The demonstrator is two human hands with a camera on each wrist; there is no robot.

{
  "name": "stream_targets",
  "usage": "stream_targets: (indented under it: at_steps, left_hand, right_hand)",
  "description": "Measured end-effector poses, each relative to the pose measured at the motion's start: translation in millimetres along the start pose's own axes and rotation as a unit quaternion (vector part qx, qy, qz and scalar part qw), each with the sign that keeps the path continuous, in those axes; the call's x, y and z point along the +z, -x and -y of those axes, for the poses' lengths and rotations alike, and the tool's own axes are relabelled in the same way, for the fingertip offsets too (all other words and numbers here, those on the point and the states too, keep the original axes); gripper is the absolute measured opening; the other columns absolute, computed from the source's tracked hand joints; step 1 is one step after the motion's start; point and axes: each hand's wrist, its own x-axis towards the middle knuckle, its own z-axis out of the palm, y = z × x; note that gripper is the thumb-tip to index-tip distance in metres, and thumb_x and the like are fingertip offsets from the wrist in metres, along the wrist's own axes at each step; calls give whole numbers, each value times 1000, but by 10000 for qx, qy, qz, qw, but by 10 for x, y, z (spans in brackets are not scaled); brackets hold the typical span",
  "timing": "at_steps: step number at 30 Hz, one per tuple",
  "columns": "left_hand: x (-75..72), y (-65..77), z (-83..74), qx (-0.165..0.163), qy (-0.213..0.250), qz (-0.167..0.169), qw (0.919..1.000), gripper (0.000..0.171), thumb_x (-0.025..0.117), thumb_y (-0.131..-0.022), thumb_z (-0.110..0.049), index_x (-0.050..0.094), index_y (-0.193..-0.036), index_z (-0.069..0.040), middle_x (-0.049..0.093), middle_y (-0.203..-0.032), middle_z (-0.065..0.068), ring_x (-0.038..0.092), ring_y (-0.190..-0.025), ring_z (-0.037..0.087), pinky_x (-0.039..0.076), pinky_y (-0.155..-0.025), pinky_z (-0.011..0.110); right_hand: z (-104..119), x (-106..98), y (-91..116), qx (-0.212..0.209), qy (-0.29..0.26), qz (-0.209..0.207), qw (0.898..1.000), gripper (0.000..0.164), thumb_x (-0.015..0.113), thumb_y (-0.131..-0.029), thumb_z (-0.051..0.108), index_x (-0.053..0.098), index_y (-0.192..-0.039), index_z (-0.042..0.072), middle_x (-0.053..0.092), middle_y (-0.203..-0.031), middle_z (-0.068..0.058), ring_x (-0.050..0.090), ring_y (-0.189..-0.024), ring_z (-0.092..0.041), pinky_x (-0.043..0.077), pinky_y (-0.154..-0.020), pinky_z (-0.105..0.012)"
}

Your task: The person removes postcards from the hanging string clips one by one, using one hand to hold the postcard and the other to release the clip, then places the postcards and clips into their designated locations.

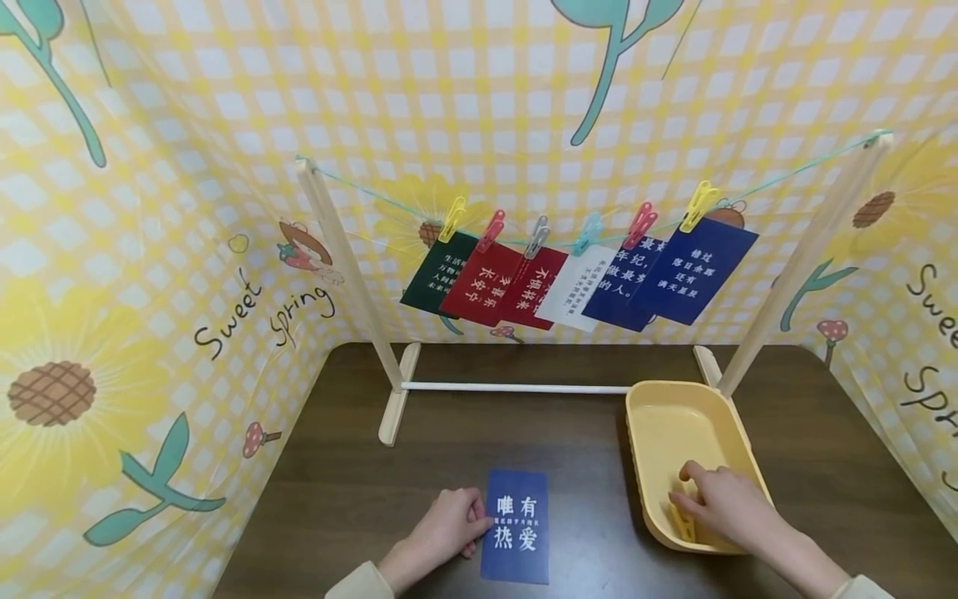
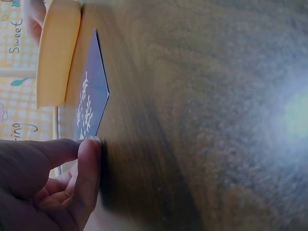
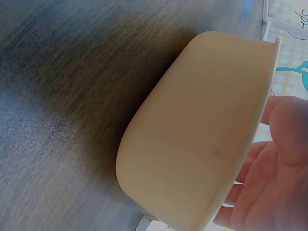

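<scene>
A blue card (image 1: 516,561) with white lettering lies on the dark table. My left hand (image 1: 449,524) pinches its left edge between thumb and forefinger; in the left wrist view the card (image 2: 98,91) is nearly flat on the wood. My right hand (image 1: 729,503) reaches into a yellow plastic basin (image 1: 666,399), thumb and forefinger apart above a yellow clothespin (image 1: 683,528) inside it. Whether they touch the clothespin is hard to see. In the right wrist view the basin's wall (image 3: 192,120) hides my fingertips.
Behind, a wooden stand (image 1: 804,266) carries a green string (image 1: 793,172). Several cards, such as a white card (image 1: 572,287) and a green card (image 1: 430,283), hang from it by coloured clothespins. A white rod (image 1: 516,388) joins the stand's feet. Yellow checked cloth (image 1: 224,108) surrounds the table.
</scene>
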Motion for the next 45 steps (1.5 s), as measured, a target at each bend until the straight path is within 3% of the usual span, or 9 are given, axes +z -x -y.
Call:
stream_targets:
  at_steps: [6,11,20,27,31,38,45]
  left_hand:
    - [36,23,36,25,-70,-35,10000,23,74,-95,-9,59,-77,-12,59,-54,-9,53,-38,0,48,-40,21]
    - [16,38,37,143,-31,-103,9998,23,73,-96,-10,60,-78,-11,59,-54,-8,53,-38,0,48,-39,22]
    - [-26,76,28,96,-60,-42,9999,23,72,-97,-14,60,-78,-14,59,-52,-8,51,-37,0,47,-41,22]
    - [-60,99,25,203,-61,-197,9996,22,71,-99,-13,60,-80,-13,60,-52,-6,49,-35,-1,43,-35,21]
    - [-156,62,1,286,-131,-502,9982,21,69,-100,-14,61,-81,-13,61,-55,-4,49,-37,-2,43,-36,22]
    - [-405,-106,-80,554,-83,-1464,9876,13,69,-99,-10,67,-87,-9,65,-66,-3,54,-46,0,48,-44,21]
    - [-764,-300,-249,1116,36,-2479,9623,3,73,-96,-9,70,-96,-7,68,-77,-5,60,-64,4,55,-59,23]
  right_hand:
    - [39,-39,12,-112,6,27,9999,25,78,-92,32,65,-98,11,54,-61,15,52,-56,-3,44,-53,-31]
    - [94,-202,-34,46,-265,178,9995,27,75,-95,31,66,-104,6,58,-65,12,53,-58,-4,46,-53,-30]
    - [179,-534,-144,29,40,-224,9997,29,76,-94,30,68,-105,4,67,-70,10,61,-58,-10,52,-55,-40]
    - [275,-661,-228,-92,-95,-445,9989,29,76,-95,30,69,-106,5,68,-73,9,61,-60,-12,51,-54,-38]
    - [370,-771,-300,-204,-176,-564,9980,28,76,-96,30,70,-107,5,68,-75,10,61,-62,-10,51,-54,-37]
    - [571,-1016,-490,-712,-104,-934,9930,21,76,-96,26,73,-106,8,67,-77,11,65,-71,-13,53,-60,-38]
    - [898,-1251,-678,-1293,109,-1330,9826,11,76,-96,23,74,-101,14,68,-79,11,65,-76,-16,51,-72,-44]
